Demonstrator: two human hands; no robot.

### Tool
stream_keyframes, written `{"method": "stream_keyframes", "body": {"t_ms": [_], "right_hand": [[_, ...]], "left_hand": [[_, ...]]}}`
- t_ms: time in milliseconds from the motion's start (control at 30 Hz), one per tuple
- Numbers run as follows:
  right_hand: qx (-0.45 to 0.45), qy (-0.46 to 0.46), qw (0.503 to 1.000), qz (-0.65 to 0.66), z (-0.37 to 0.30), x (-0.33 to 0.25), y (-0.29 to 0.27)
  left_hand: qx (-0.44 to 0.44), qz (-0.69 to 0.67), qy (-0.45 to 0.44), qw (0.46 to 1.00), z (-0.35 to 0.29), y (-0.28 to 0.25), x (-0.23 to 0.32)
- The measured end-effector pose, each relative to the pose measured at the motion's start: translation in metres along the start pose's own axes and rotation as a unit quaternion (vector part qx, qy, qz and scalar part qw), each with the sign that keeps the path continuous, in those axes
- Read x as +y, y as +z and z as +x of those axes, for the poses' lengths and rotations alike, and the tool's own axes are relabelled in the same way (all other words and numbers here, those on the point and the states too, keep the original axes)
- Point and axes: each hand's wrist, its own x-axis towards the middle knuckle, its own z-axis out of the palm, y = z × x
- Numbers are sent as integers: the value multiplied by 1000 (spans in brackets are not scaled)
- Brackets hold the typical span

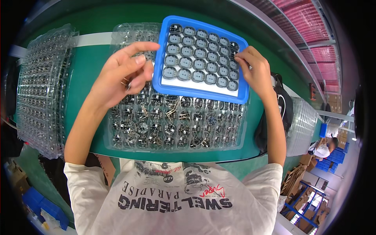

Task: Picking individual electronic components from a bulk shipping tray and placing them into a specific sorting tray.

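A blue tray (158, 74) holds rows of small round black-rimmed parts (200, 53), most with grey centres, on a white base. My right hand (254, 70) reaches over the tray's right rim, thumb and forefinger pinched at the rightmost column; the fingertips hide what is between them. Darker parts (234, 46) sit at the top of that column. Left of the tray hovers my left hand (129, 70), forefinger stretched toward the rim and the other fingers curled. Thin metallic bits show below those curled fingers, too small to name.
Under the blue tray lies a clear plastic blister tray (172, 147) full of small black electronic parts with wires. Stacked clear trays (41, 94) stand at the left, more (303, 121) at the right. A black bag (280, 113) lies by my right forearm on the green table (92, 51).
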Motion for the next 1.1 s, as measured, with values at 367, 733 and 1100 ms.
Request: {"method": "stream_keyframes", "body": {"t_ms": [367,733,1100], "right_hand": [[-48,42,997,40,8,-3,-7],[-51,35,957,284,17,-124,-12],[-20,130,810,572,5,-118,-1]], "left_hand": [[-3,132,17,991,5,5,6],[97,279,220,930,18,69,-15],[42,376,323,867,34,68,-28]]}}
